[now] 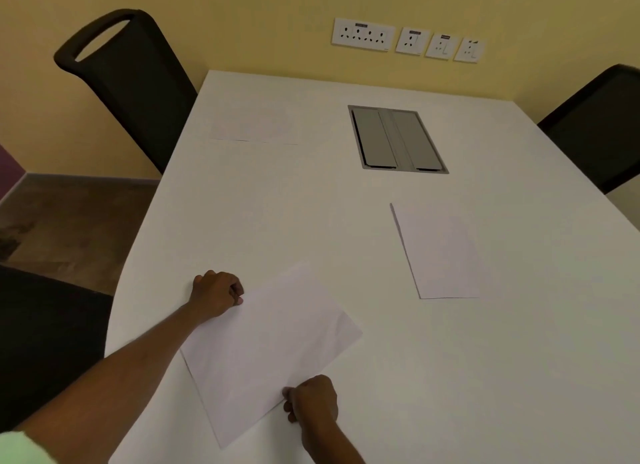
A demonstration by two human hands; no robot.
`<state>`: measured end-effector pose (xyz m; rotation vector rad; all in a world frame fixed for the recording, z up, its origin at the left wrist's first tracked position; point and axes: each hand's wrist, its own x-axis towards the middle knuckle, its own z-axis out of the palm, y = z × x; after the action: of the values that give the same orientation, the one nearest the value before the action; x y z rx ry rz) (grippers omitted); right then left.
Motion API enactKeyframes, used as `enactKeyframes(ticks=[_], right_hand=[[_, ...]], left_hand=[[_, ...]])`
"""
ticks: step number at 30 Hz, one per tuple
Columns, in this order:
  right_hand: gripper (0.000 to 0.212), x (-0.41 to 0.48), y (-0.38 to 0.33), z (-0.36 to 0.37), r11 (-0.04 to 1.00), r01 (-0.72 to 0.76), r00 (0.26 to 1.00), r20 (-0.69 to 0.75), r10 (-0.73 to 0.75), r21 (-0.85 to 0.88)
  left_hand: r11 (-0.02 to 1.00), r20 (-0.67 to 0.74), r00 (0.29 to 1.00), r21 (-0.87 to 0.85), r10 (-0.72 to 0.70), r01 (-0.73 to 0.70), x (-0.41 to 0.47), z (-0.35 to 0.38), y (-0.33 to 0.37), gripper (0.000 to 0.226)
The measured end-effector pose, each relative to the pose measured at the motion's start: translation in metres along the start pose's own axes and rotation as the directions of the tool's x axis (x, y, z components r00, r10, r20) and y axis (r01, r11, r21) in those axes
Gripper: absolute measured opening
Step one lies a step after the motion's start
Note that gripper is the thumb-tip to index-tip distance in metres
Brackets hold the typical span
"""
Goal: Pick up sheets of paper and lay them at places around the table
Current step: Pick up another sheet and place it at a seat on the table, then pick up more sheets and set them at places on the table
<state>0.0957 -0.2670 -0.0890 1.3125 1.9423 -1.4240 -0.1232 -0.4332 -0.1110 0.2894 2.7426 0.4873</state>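
- The left hand [216, 292] pinches the far left corner of a sheet of paper [266, 349], fingers curled shut on its edge.
- The right hand [311, 399] grips the same sheet along its near right edge, thumb on top and fingers closed around it.
- This sheet sits at an angle near the front left part of the white table [311, 204]; whether it lies fully flat or is slightly lifted, I cannot tell.
- A second sheet [438, 252] lies flat on the table to the right, well apart from the held one, with its long side running away from the person.
- A third sheet [254, 126] lies flat near the far left edge of the table, faint against the white top.
- A grey cable hatch [396, 138] is set into the tabletop, between the third sheet and the table's right side.
- One black chair [131, 83] stands at the far left of the table, another chair [599, 128] at the far right, and a dark seat [45, 342] shows at the near left.
- A row of wall sockets [405, 41] sits on the yellow wall [242, 24] behind the table.
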Motion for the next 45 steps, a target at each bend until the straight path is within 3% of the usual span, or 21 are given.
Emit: enactKeyframes(ticks=[5,9,17,20,25,27,29,37,45], right_hand=[[0.016,-0.001,-0.002,-0.001,1.000,0.006,1.000,0.008,-0.006,-0.021],[0.026,0.001,-0.001,-0.005,1.000,0.009,0.999,0.035,-0.008,-0.026],[0.034,-0.003,0.003,-0.029,0.971,0.098,0.995,0.038,-0.092,-0.219],[0.034,-0.008,0.005,-0.046,0.953,0.141,0.990,0.043,-0.134,-0.267],[0.029,-0.022,0.017,-0.091,0.878,0.338,0.941,0.105,-0.321,-0.340],[0.055,-0.029,0.024,-0.114,0.861,0.376,0.927,0.123,-0.356,-0.341],[0.061,-0.038,0.031,-0.145,0.843,0.421,0.906,0.114,-0.408,-0.335],[0.053,-0.062,0.067,-0.298,0.758,0.554,0.816,0.043,-0.576,-0.345],[0.044,-0.037,0.080,-0.415,0.706,0.566,0.763,-0.055,-0.645,-0.426]], left_hand=[[1.000,0.010,1.000,0.010,-0.005,0.005,-0.002,0.000,-0.002,0.010],[0.999,0.001,1.000,0.033,-0.014,0.014,-0.001,0.002,-0.001,0.013],[0.991,-0.023,0.999,0.124,-0.045,0.048,-0.010,0.000,0.003,0.024],[0.982,-0.108,0.990,0.155,-0.093,0.109,-0.022,-0.006,0.020,0.033],[0.976,-0.271,0.955,0.145,-0.117,0.161,-0.056,-0.017,0.084,0.046],[0.979,-0.295,0.952,0.158,-0.079,0.131,-0.073,-0.020,0.117,0.049],[0.984,-0.308,0.950,0.145,-0.055,0.104,-0.091,-0.022,0.154,0.051],[0.989,-0.387,0.922,0.122,-0.028,0.081,-0.170,-0.009,0.302,0.051],[0.995,-0.396,0.918,0.103,0.032,0.010,-0.212,0.032,0.409,0.052]])
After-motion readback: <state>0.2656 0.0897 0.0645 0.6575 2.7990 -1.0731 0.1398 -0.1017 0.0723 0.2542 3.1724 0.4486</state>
